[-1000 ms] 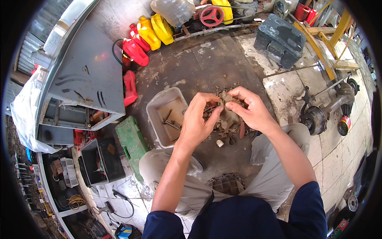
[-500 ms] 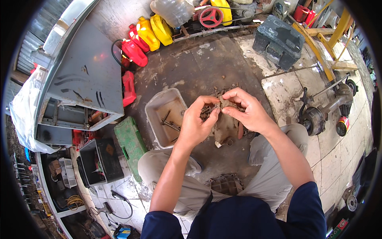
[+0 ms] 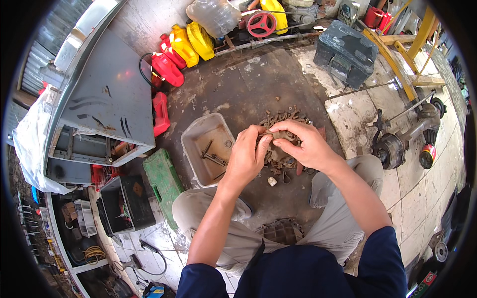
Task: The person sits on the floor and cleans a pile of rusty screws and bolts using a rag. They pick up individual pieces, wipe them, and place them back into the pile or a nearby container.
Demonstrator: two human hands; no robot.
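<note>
Pinching brown rag (image 3: 284, 135) in midair b/w L hand (image 3: 244, 154) and R hand (image 3: 313, 144), over pile of bolts (image 3: 284, 116) and misc. metal bits. With thumb + index of each clamped on cloth, tips nearly meeting; can't see exact grip behind knuckles, can't tell re: any small part in folds. Could drop such a part into pile, prob. b/c of a loose pinch or sudden twist; then hard to pick out among similar dirty bits. Could also snag loose cloth on pile w/ hands this near, scattering pcs. Nearer the body, white cap (image 3: 272, 182) on floor (image 3: 238, 99): could kick it away when shifting feet. To L, grey tub (image 3: 213, 131) w/ long bolts (image 3: 208, 149) inside, near L knee (image 3: 191, 206): could tip it if swinging leg out. Same for green case (image 3: 163, 186). To R, axle part (image 3: 415, 129) near R knee (image 3: 367, 171): could bump it when standing up.
</note>
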